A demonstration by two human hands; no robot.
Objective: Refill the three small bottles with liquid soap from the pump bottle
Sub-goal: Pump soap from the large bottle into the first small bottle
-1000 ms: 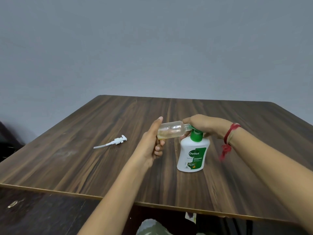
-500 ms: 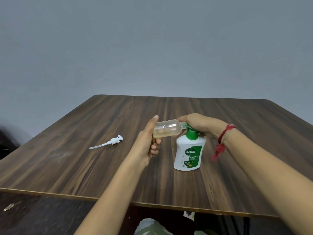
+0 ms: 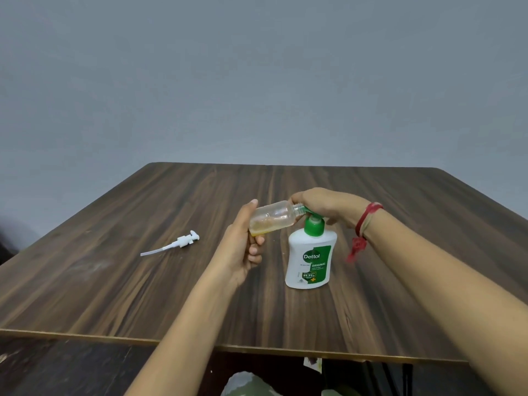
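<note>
Head view: we look down our two bare forearms, which reach out over a dark wood table [image 3: 114, 295] and meet near its middle. Our left hand [image 3: 243, 241] is turned thumb-up. It grips the base end of a clear small bottle [image 3: 274, 217], with the thumb straight along the far side and the other fingers curled under it. The small bottle lies almost level in the air, base a little lower, and its open threaded mouth points right. A little yellowish soap pools along its lower side near the base.

Our right hand [image 3: 325, 205] comes in from the right with the wrist raised, palm down. Its fingers are curled over the top of the pump bottle [image 3: 310, 261], which stands upright on the table just right of the left hand. The green spout [image 3: 308, 211] sticks out from under the fingers and touches the small bottle's mouth. We cannot tell whether soap is flowing. A red thread [image 3: 365, 221] is tied round the right wrist, its end hanging loose.

A white sprayer top [image 3: 177, 244] with its thin tube lies flat on the table, well to the left of both hands. Behind the table rises a plain grey wall [image 3: 257, 81].
</note>
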